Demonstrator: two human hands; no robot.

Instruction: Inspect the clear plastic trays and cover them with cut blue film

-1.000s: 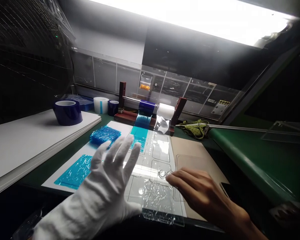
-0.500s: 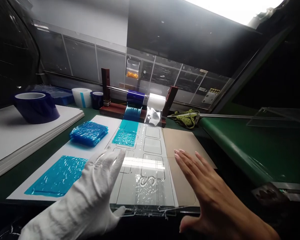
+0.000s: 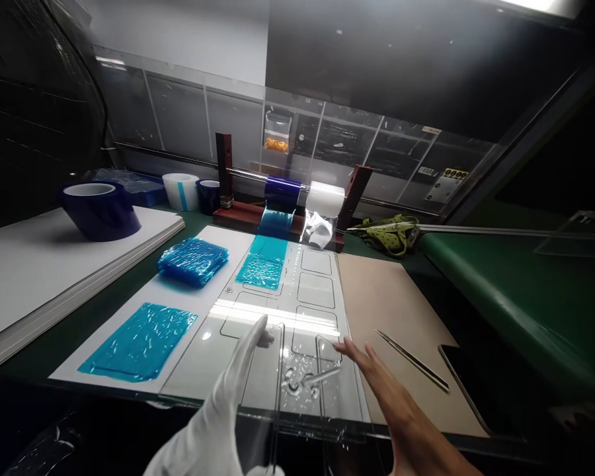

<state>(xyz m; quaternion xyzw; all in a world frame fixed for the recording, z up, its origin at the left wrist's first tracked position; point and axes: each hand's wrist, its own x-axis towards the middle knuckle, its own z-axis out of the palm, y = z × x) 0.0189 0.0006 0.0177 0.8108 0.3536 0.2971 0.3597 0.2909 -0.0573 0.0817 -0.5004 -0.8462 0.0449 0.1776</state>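
Observation:
My left hand (image 3: 228, 396), in a white glove, grips a clear thin panel (image 3: 280, 377) along its outer side, fingertips at the far end and thumb near the bottom of the view. My bare right hand (image 3: 394, 396) holds a second clear panel (image 3: 319, 390) the same way; its thumb is out of sight. Both panels are tilted, with a narrow gap between them. Below lies a glass-like sheet (image 3: 203, 370) over paper printed with rounded rectangles. Bubbly clear film (image 3: 302, 377) shows through between the panels.
Blue film (image 3: 141, 340) and a stack of blue film pieces (image 3: 193, 261) lie left. Behind stands a tape holder (image 3: 238, 215) with blue and clear rolls. Tweezers (image 3: 411, 360) and a phone (image 3: 469, 387) lie right on brown board (image 3: 377, 284). A purple roll (image 3: 102, 215) sits on stacked white sheets.
Both hands have turned, tilting the clear panels more steeply. My right hand has moved so the tweezers and phone show. The whole view has shifted, with the scene farther right.

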